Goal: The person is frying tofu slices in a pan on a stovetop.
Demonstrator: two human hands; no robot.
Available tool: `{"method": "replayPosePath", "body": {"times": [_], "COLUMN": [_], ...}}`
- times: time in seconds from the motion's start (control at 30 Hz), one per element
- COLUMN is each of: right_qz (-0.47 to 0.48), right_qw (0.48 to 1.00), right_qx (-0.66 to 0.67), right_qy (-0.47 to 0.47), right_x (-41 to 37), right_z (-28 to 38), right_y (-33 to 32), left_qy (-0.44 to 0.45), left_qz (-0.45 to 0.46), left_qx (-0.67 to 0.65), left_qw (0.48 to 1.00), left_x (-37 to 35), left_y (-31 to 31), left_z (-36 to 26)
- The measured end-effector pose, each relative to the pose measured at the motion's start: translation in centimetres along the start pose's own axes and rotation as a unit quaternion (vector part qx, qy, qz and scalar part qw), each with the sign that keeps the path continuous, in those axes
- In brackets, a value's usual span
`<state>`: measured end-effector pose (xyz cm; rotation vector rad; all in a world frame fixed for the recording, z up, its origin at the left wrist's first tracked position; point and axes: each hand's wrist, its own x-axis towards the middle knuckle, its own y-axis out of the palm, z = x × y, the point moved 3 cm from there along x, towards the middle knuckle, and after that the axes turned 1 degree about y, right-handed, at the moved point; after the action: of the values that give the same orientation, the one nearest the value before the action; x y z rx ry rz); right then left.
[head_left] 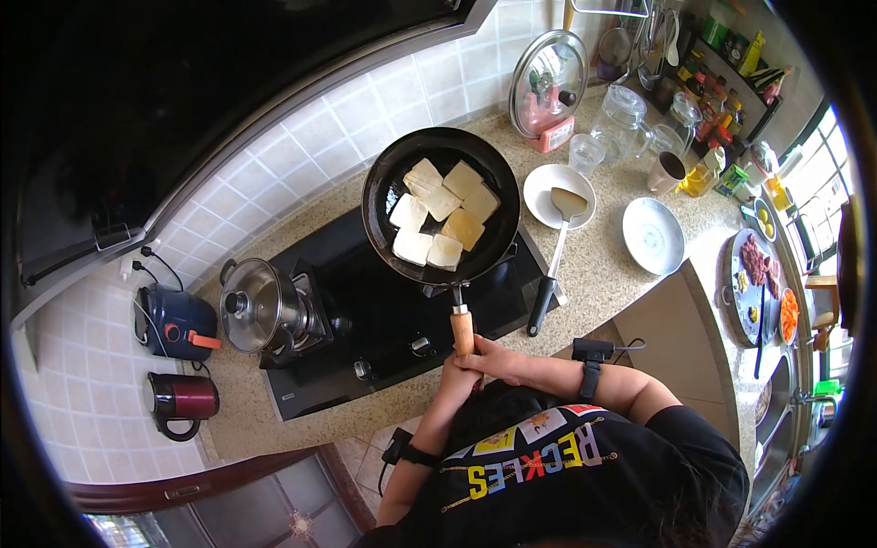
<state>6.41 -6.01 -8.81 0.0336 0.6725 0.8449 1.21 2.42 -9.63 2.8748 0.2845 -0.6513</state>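
Note:
A black frying pan [376, 196] sits on the right burner of the black hob [365, 306]. Several pale tofu slices [443, 215] lie flat in it, some browned. Its wooden handle [463, 327] points toward me. My left hand [454, 377] and my right hand [491, 362] are both closed around the near end of that handle, the left just below the right. Each wrist wears a black band.
A small lidded steel pot [256, 306] stands on the left burner. A spatula [554, 251] rests its blade on a white dish [541, 205], with a white plate [653, 236] further right. Two kettles [175, 321] stand far left. A board with raw meat [756, 269] lies at right.

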Motion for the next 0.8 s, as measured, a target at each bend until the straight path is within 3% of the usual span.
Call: {"method": "replayPosePath", "body": {"times": [0.57, 0.8], "right_qz": [0.022, 0.001], "right_qw": [0.999, 0.994], "right_qx": [0.025, 0.077], "right_qy": [0.006, -0.079], "right_x": [-1.5, -1.2], "right_z": [2.8, 4.7], "right_y": [0.5, 1.4], "left_qy": [0.009, 0.011], "left_qz": [-0.011, 0.008], "left_qx": [-0.038, -0.053], "left_qw": [0.999, 0.999], "left_x": [-1.0, -1.8], "left_y": [0.4, 0.3], "left_z": [-2.3, -5.6]}}
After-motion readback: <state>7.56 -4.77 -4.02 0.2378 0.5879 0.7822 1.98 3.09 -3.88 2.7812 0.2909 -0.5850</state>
